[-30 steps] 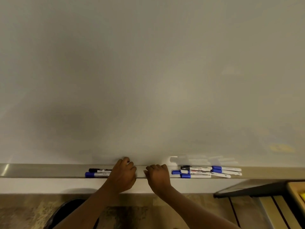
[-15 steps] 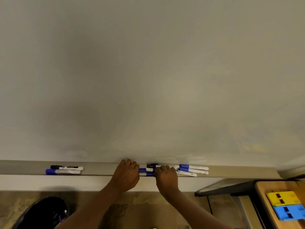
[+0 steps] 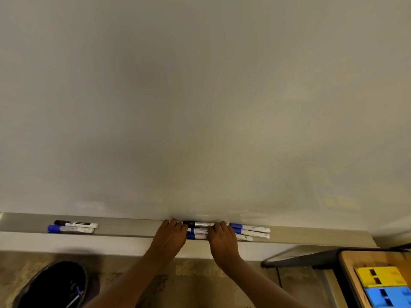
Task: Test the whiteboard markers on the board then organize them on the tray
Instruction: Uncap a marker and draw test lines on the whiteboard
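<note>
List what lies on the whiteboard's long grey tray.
At left, a black-capped white marker and a blue-capped white marker lie together. Farther right sits a cluster of similar markers; the left hand and right hand cover parts, so its count is unclear.

Left hand (image 3: 170, 238) and right hand (image 3: 223, 241) reach forward side by side, fingers (image 3: 175, 223) curled.

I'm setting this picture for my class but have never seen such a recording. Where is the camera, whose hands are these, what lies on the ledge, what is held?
No machine: a person wears a camera on the head, looking down at their own hands. A whiteboard fills the view, a tray along its foot. The left hand and right hand rest on a bunch of markers; whether they grip them is unclear. A black-capped marker and a blue-capped marker lie further left, two blue-capped markers to the right.
</note>
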Demonstrator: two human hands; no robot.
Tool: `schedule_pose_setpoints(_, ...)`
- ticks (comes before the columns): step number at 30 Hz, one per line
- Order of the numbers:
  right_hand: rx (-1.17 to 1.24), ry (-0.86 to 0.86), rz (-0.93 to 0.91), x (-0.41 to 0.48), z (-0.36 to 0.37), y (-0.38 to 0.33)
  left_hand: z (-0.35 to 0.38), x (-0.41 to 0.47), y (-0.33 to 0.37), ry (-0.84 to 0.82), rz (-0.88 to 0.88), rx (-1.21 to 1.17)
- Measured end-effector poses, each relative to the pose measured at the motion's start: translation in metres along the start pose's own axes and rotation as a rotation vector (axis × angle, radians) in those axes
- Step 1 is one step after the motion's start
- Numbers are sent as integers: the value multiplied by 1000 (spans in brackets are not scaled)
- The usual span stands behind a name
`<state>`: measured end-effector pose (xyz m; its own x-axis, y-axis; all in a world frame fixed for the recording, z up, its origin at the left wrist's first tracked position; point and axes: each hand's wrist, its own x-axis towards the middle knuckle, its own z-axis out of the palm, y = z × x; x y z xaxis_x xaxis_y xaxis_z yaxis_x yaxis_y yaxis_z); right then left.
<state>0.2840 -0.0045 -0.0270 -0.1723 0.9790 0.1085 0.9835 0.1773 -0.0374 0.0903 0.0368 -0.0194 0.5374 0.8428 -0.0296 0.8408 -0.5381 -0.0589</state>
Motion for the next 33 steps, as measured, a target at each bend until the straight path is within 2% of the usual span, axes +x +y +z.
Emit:
schedule_pose_setpoints(8,74,58,-53,2,-6,-2,-8,4,4,23,31,-3)
schedule_pose_setpoints(12,240,171,-43,6,-20,-5,-17,0,8,97,61,-7)
schedule_pose_setpoints(17,505,299,-66,15,-52,-14,-41,-2,13,248,-7,-114)
schedule_pose_setpoints(21,705,307,-15,22,-90,-21,-68,0,-1,322,-44,-135)
schedule_pose_setpoints(23,851,310,50,25,-113,-28,-79,2,-8,439,-42,-143)
schedule_pose_setpoints(26,1180,268,274,25,-154,-41,-109,4,-15,646,-5,-190)
schedule_pose_setpoints(28,1418,354,333,28,-181,-52,-136,5,-16,774,25,-180)
schedule_pose_setpoints(31,1685,425,302,37,-223,-64,-177,8,-20,900,69,-211)
schedule_pose_setpoints(33,1694,434,197,46,-248,-69,-205,12,-23,958,149,-209)
